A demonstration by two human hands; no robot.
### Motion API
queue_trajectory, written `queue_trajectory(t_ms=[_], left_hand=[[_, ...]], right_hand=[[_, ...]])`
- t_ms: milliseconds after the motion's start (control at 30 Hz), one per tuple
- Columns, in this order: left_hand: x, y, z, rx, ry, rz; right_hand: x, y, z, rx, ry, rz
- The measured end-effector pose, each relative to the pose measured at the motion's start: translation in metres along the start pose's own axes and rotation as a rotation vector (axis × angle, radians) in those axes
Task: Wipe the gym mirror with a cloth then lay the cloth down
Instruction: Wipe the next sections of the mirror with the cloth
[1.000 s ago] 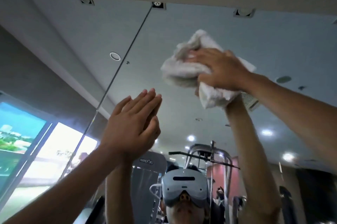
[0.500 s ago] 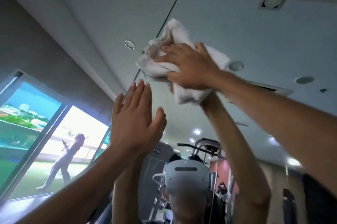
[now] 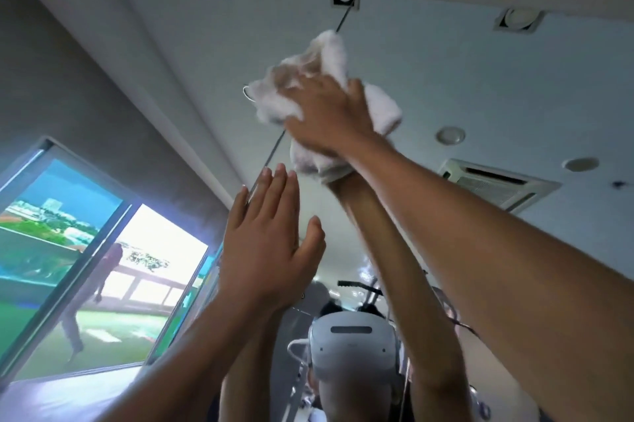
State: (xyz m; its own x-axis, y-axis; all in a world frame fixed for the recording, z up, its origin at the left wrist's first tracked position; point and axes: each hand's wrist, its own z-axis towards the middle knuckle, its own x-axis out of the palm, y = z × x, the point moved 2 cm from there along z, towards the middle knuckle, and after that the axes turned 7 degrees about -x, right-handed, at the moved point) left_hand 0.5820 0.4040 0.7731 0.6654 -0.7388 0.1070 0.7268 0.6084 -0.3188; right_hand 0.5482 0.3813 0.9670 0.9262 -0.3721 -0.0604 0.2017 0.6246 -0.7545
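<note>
While the right hand point(image 3: 331, 114) sits at upper centre of the frame with fingers bent over a bunched white cloth point(image 3: 324, 54), gripping it and pressing it on the mirror point(image 3: 463, 78), I log the left hand point(image 3: 264, 246) lower, at centre frame: flat, fingers straight and together, thumb out, holding nothing. Cloth touches the glass right over the dark seam point(image 3: 274, 153) between mirror panels; the wad sticks out above and right of the fingers and below the wrist. Left palm faces the glass; whether it touches, I cannot tell. Both forearms come up from the bottom edge. Reflected in the mirror: white headset point(image 3: 350, 342) at bottom centre, ceiling vent point(image 3: 497, 181) at right, bright screen point(image 3: 68, 267) at lower left.
</note>
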Motion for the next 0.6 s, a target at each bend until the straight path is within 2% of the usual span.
queue_trajectory(t_ms=[100, 133, 167, 233, 300, 367, 400, 467, 600], left_hand=[[0.001, 0.012, -0.014, 0.069, -0.002, 0.039], [0.001, 0.016, -0.021, 0.092, -0.011, 0.053], [0.001, 0.020, -0.026, 0.101, -0.012, 0.061], [0.003, 0.024, -0.033, 0.091, 0.005, 0.054], [0.005, 0.025, -0.036, 0.071, -0.009, 0.049], [0.006, 0.026, -0.041, 0.061, -0.021, 0.055], [0.006, 0.027, -0.047, 0.057, -0.020, 0.060], [0.003, 0.033, -0.064, 0.050, -0.012, 0.086], [-0.005, 0.042, -0.090, 0.040, 0.010, 0.120]], right_hand=[[-0.010, 0.006, -0.055, -0.430, 0.148, 0.099], [-0.018, -0.010, -0.067, -0.498, 0.169, 0.122], [-0.024, -0.032, -0.072, -0.476, 0.187, 0.130], [-0.032, -0.083, -0.070, -0.242, 0.149, 0.082], [-0.030, -0.105, -0.063, 0.050, 0.019, 0.019], [-0.017, -0.084, -0.049, 0.252, -0.095, -0.057], [-0.011, -0.064, -0.042, 0.295, -0.116, -0.065], [-0.004, -0.018, -0.036, 0.206, -0.097, -0.024], [0.001, 0.043, -0.071, -0.277, 0.077, 0.037]])
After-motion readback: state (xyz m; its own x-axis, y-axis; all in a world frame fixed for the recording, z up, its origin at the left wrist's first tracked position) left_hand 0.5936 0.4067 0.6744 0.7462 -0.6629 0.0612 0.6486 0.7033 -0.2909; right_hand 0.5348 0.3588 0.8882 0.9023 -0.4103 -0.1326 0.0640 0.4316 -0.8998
